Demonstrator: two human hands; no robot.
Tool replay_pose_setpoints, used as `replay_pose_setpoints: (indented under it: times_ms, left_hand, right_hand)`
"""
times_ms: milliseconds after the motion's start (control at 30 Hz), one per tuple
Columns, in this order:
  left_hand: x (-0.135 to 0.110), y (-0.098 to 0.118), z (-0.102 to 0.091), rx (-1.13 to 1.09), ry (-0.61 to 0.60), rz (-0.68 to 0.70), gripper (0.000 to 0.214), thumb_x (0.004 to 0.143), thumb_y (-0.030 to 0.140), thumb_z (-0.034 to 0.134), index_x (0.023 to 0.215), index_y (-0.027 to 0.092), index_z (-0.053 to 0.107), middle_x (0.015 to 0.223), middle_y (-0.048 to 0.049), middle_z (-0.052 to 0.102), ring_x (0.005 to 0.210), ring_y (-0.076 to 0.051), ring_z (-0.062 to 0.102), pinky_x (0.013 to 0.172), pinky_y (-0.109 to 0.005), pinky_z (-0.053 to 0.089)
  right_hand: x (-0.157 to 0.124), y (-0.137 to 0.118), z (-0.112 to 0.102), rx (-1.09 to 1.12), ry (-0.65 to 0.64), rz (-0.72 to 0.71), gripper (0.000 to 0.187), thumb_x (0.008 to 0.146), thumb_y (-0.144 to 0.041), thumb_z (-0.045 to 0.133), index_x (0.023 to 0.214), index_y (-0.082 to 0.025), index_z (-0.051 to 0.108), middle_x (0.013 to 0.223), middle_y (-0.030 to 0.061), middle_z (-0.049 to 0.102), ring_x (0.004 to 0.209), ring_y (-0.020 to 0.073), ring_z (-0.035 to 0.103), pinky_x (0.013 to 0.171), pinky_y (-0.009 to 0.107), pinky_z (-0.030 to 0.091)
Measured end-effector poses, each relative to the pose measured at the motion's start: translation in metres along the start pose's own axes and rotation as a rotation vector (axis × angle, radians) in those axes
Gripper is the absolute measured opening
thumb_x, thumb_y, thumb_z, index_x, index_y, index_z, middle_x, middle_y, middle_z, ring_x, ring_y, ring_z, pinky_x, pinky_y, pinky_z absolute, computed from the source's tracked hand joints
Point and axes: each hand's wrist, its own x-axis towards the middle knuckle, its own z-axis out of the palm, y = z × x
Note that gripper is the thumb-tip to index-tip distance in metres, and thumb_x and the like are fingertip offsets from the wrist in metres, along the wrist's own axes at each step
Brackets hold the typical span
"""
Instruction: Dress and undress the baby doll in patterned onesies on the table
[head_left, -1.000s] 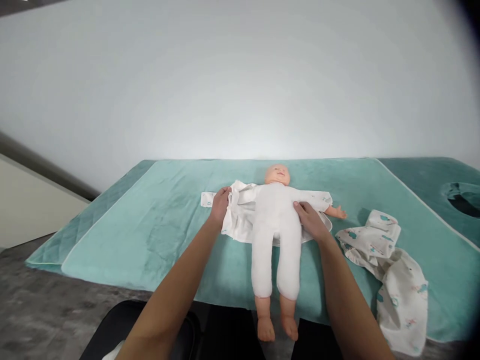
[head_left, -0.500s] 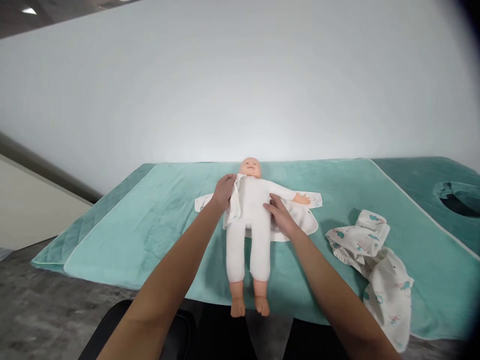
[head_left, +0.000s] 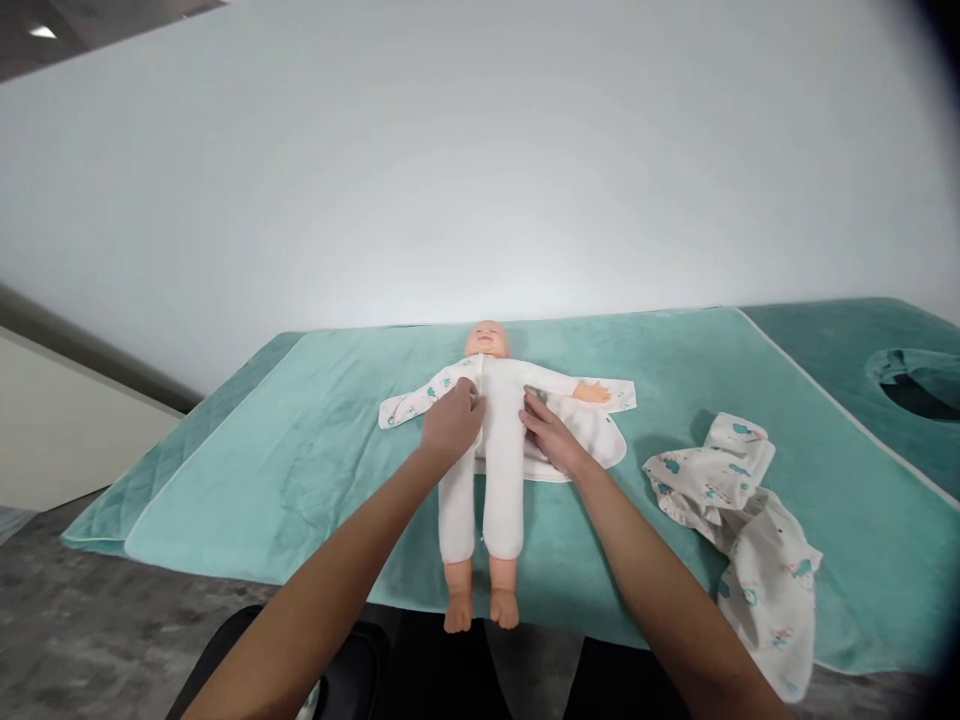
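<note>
A baby doll (head_left: 491, 470) with a white cloth body lies on its back on a teal mat (head_left: 300, 470), feet over the near edge. Under it is spread a white printed baby top (head_left: 600, 440), one sleeve out to each side. My left hand (head_left: 452, 425) rests on the doll's left side, fingers curled on the top's front panel, which it holds over the chest. My right hand (head_left: 551, 435) presses on the doll's right side, fingers pinching the top's other edge.
A crumpled white printed garment (head_left: 739, 505) lies on the mat to the right. A darker teal padded table (head_left: 847, 340) with a face hole (head_left: 919, 385) extends to the far right. A white wall stands behind. A dark stool shows below.
My left hand has drawn the top's left panel across the doll's chest and moved down its side. The left sleeve now lies flat. My right hand shifted slightly up.
</note>
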Motion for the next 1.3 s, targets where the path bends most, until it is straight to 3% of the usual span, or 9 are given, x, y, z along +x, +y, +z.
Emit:
replay_pose_setpoints:
  times_ms: [267, 367, 500, 700, 833, 933, 1033, 1133, 1300]
  left_hand:
    - [0.008, 0.033, -0.001, 0.158, -0.184, 0.268, 0.006, 0.091, 0.027, 0.056, 0.089, 0.024, 0.061, 0.064, -0.0003, 0.060, 0.060, -0.020, 0.051, 0.061, -0.031, 0.027]
    - [0.029, 0.047, 0.023, 0.249, -0.213, 0.432, 0.018, 0.092, 0.025, 0.052, 0.107, 0.023, 0.062, 0.091, -0.0051, 0.069, 0.086, -0.024, 0.061, 0.072, -0.033, 0.037]
    - [0.060, 0.066, 0.067, 0.513, -0.296, 0.851, 0.050, 0.085, 0.021, 0.062, 0.133, 0.018, 0.050, 0.135, -0.0136, 0.056, 0.124, -0.031, 0.049, 0.100, -0.043, 0.035]
    - [0.104, 0.071, 0.095, 0.790, -0.447, 0.934, 0.037, 0.082, 0.004, 0.052, 0.116, 0.019, 0.057, 0.103, -0.0118, 0.065, 0.090, -0.026, 0.061, 0.079, -0.039, 0.039]
    - [0.119, 0.064, 0.086, 0.777, -0.352, 0.913, 0.034, 0.083, 0.006, 0.050, 0.113, 0.020, 0.056, 0.103, -0.0127, 0.062, 0.090, -0.026, 0.059, 0.074, -0.037, 0.037]
    - [0.119, 0.063, 0.080, 0.769, -0.313, 0.896, 0.034, 0.082, 0.006, 0.050, 0.113, 0.020, 0.056, 0.101, -0.0122, 0.061, 0.087, -0.025, 0.057, 0.072, -0.036, 0.036]
    - [0.115, 0.064, 0.079, 0.745, -0.320, 0.909, 0.032, 0.082, 0.005, 0.049, 0.110, 0.019, 0.056, 0.101, -0.0130, 0.060, 0.087, -0.026, 0.056, 0.073, -0.038, 0.035]
    - [0.113, 0.062, 0.077, 0.676, -0.357, 0.917, 0.026, 0.083, 0.007, 0.051, 0.104, 0.020, 0.059, 0.099, -0.0136, 0.060, 0.090, -0.027, 0.056, 0.079, -0.040, 0.035]
    - [0.117, 0.056, 0.072, 0.661, -0.406, 0.915, 0.014, 0.081, 0.012, 0.059, 0.092, 0.022, 0.062, 0.091, -0.0131, 0.058, 0.091, -0.029, 0.054, 0.084, -0.043, 0.033]
  right_hand:
    - [-0.003, -0.008, -0.003, -0.043, -0.074, -0.072, 0.068, 0.087, -0.048, 0.070, 0.149, -0.037, 0.043, 0.161, -0.0071, 0.029, 0.150, 0.0176, 0.028, 0.126, 0.041, 0.021]
    - [-0.004, -0.010, -0.004, -0.095, -0.080, -0.119, 0.066, 0.085, -0.049, 0.072, 0.145, -0.036, 0.048, 0.159, -0.0051, 0.036, 0.149, 0.0186, 0.029, 0.126, 0.041, 0.020]
    - [-0.008, -0.013, -0.002, -0.177, -0.121, -0.139, 0.052, 0.084, -0.052, 0.071, 0.131, -0.031, 0.062, 0.141, 0.0006, 0.058, 0.137, 0.0237, 0.048, 0.119, 0.044, 0.035]
    - [-0.009, -0.032, -0.018, -0.473, -0.180, -0.240, 0.049, 0.091, -0.041, 0.062, 0.139, -0.031, 0.057, 0.148, -0.0006, 0.052, 0.138, 0.0229, 0.047, 0.114, 0.039, 0.040]
    - [-0.005, -0.051, -0.060, -0.899, 0.265, -0.361, 0.035, 0.093, -0.035, 0.050, 0.120, -0.021, 0.068, 0.129, 0.0098, 0.063, 0.126, 0.0271, 0.051, 0.113, 0.047, 0.035]
    - [-0.006, -0.061, -0.084, -1.187, 0.703, -0.216, 0.029, 0.090, -0.041, 0.054, 0.102, -0.019, 0.069, 0.106, 0.0118, 0.068, 0.105, 0.0281, 0.058, 0.096, 0.044, 0.043]
    - [-0.010, -0.064, -0.090, -1.293, 0.665, -0.026, 0.031, 0.086, -0.052, 0.060, 0.084, -0.022, 0.066, 0.083, 0.0080, 0.067, 0.086, 0.0247, 0.061, 0.079, 0.035, 0.043]
    - [-0.013, -0.067, -0.089, -1.168, 0.633, -0.071, 0.034, 0.086, -0.054, 0.059, 0.075, -0.022, 0.059, 0.073, 0.0044, 0.063, 0.078, 0.0217, 0.059, 0.072, 0.031, 0.040]
    - [-0.015, -0.074, -0.091, -0.367, 0.703, -0.229, 0.046, 0.084, -0.067, 0.053, 0.080, -0.022, 0.051, 0.070, 0.0003, 0.058, 0.066, 0.0184, 0.057, 0.062, 0.030, 0.044]
